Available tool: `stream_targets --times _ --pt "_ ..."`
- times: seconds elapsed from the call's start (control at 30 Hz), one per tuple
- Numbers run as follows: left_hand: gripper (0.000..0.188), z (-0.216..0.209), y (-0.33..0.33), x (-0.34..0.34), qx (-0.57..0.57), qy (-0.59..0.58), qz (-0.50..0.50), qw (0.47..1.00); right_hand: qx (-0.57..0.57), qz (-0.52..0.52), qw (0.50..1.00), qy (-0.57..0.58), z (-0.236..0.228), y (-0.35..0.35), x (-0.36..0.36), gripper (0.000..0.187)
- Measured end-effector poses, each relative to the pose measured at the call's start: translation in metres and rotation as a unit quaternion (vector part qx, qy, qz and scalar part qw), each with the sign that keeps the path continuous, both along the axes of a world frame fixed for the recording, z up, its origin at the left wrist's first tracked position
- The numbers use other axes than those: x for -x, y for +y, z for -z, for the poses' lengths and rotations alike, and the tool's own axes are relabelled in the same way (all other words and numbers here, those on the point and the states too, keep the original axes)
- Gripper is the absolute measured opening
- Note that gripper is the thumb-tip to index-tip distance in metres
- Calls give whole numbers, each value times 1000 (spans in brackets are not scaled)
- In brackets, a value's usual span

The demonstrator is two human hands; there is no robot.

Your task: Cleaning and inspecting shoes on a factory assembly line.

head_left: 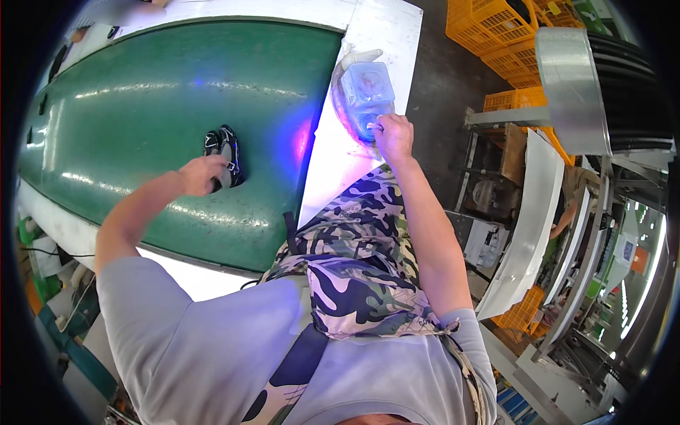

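Note:
On the green conveyor belt lies a black shoe or sandal with a grey inside and shiny strap-like edges. My left hand is at its near left side, with the fingers curled over its edge; they partly cover it. At the white border right of the belt, my right hand is closed in a pinch. A small white piece shows at its fingertips, too small to name. Just beneath them stands a translucent bluish plastic container with a round opening at its near end.
A pale, rounded object lies behind the container. Stacked orange crates stand on the dark floor at the far right. Nearer on that side are a metal duct and a white curved panel. Another person's arm shows beyond the panel.

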State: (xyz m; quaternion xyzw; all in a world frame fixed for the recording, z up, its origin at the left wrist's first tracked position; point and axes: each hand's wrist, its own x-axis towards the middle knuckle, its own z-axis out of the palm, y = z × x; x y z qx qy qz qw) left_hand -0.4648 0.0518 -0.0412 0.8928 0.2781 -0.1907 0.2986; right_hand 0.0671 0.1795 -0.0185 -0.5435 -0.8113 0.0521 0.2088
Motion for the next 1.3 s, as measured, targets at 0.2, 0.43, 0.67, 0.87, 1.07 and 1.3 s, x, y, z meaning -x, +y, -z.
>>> stream_targets --times 0.2,0.43,0.67,0.87,1.07,1.3 --pt "77 35 -10 -75 -167 6 -511 843 22 0 997 -78 1 -1 1 9" --pt "94 49 -3 -135 -97 44 -591 800 -39 -27 997 -67 -7 3 -7 8" --pt "109 39 37 -134 -6 144 -656 741 235 186 954 21 -9 6 -11 14" --pt "74 36 52 -120 205 141 -646 722 241 329 912 50 -5 -6 -38 21" --pt "44 43 24 -127 469 -486 -665 317 237 343 878 237 -4 -16 -48 21" --pt "56 -82 49 -242 110 -544 -483 677 327 245 670 620 -62 -32 -42 22"
